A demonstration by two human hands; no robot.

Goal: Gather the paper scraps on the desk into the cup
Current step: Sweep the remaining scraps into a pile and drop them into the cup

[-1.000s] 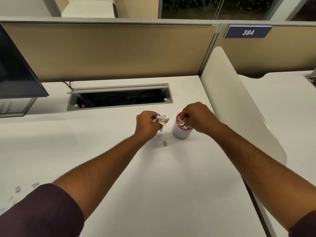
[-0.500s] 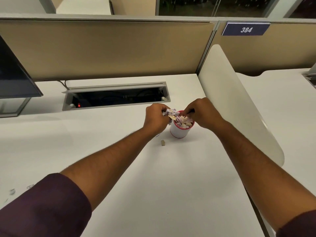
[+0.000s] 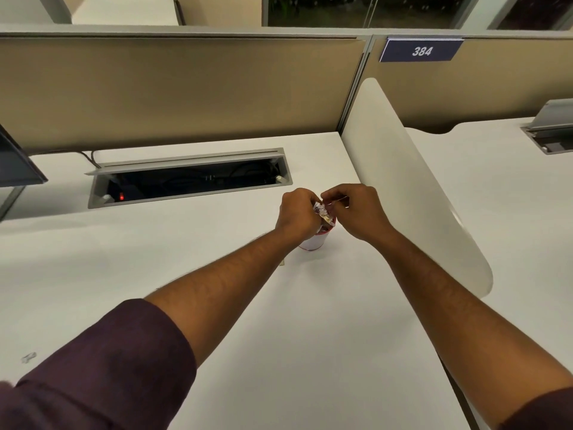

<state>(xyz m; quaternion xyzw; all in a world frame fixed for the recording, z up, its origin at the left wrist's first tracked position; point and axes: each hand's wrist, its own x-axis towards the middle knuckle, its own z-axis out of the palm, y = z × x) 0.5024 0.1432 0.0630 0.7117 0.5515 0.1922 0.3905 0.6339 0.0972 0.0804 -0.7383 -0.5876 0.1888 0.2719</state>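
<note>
White with a red rim, the cup (image 3: 313,241) stands upright on the tabletop (image 3: 279,321), just in front of the right end of the open cable tray (image 3: 189,178) sunk into the surface. Its mouth is mostly hidden by the left hand (image 3: 299,214), which hovers right over it with fingers curled round a bunch of crumpled paper scraps (image 3: 322,212), white and lilac with a tan bit, that pokes out toward the cup's rim. The right hand (image 3: 356,212) is just right of the cup and a little above it, its fingertips drawn together in a pinch at the top of that same bunch, meeting the left hand's fingers; whether it grips a scrap of its own or only touches the bunch I cannot tell. A small tan scrap (image 3: 282,262) lies on the tabletop just left of the cup's base, half hidden by the left forearm. Well away from the cup, at the near left edge, one more pale scrap (image 3: 28,357) lies alone. Right of the cup rises a curved white divider panel (image 3: 403,193), and behind the cable tray stands a beige partition wall (image 3: 186,91) with a blue plate reading 384 (image 3: 421,51). Far left of the cup, a dark monitor's corner (image 3: 15,166) shows.
</note>
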